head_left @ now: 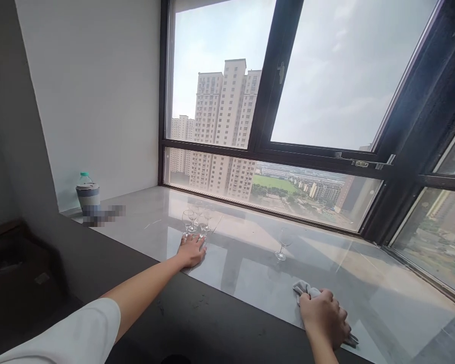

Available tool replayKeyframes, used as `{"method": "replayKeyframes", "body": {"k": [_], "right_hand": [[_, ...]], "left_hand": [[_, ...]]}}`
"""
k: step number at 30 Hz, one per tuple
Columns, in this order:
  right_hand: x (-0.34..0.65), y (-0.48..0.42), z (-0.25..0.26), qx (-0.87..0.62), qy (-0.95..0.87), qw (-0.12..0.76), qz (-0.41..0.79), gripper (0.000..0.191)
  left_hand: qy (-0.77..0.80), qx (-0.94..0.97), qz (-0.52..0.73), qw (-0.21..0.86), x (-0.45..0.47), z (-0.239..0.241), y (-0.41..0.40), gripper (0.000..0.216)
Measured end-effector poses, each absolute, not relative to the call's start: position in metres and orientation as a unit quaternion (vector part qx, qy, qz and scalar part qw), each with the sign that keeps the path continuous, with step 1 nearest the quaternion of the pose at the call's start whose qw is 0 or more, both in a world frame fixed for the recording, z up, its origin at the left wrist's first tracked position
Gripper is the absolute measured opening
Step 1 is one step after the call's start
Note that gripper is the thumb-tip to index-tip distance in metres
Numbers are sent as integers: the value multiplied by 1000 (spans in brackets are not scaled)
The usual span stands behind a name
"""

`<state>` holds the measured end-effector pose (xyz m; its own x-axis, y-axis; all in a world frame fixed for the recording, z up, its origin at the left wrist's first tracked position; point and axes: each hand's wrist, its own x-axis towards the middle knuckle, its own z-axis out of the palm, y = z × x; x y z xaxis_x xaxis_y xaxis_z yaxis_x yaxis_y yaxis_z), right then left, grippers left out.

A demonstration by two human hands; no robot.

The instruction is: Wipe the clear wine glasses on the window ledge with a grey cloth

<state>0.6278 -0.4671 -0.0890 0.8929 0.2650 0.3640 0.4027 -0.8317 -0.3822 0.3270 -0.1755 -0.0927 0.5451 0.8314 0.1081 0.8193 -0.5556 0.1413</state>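
At the front edge of the glossy grey window sill (pixel 147 202), my left hand (pixel 192 252) has its fingers spread. Its fingertips reach the bases of a tight cluster of clear stemmed glasses (pixel 201 218); whether they touch the glass I cannot tell. Farther right, one more stemmed glass (pixel 283 241) stands upright on its own, apart from both hands. My right hand (pixel 324 314) is closed around a grey cloth (pixel 304 289) and presses it to the sill near the front edge. Parts of the cloth stick out on both sides of the hand.
A paper cup (pixel 88 198) stands at the sill's left end by the white wall, with a green-capped bottle (pixel 84 177) behind it. Beside them is a blurred-out patch. Dark-framed windows (pixel 256 149) border the sill's back and right. Reflections lie across the surface.
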Motion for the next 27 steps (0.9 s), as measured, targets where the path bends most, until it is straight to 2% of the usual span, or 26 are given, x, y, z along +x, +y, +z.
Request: {"method": "replayKeyframes", "body": {"k": [6,15,21,27], "right_hand": [[626,-469,-86,-944,-177,238,-145,39],[630,-468,-87,-945,-175,244,-128,38],[623,-470,-82,-945,-182,232,-139,37],[625,-469,-85,-943,-186,235,-146,37]], "left_hand": [[451,891,43,39,329,-84,-172,68],[504,857,-6,109,355,-71,-153,77],[520,848,56,80,352,-86,-166,73],[505,855,114,25,357,-77,-203,59]]}}
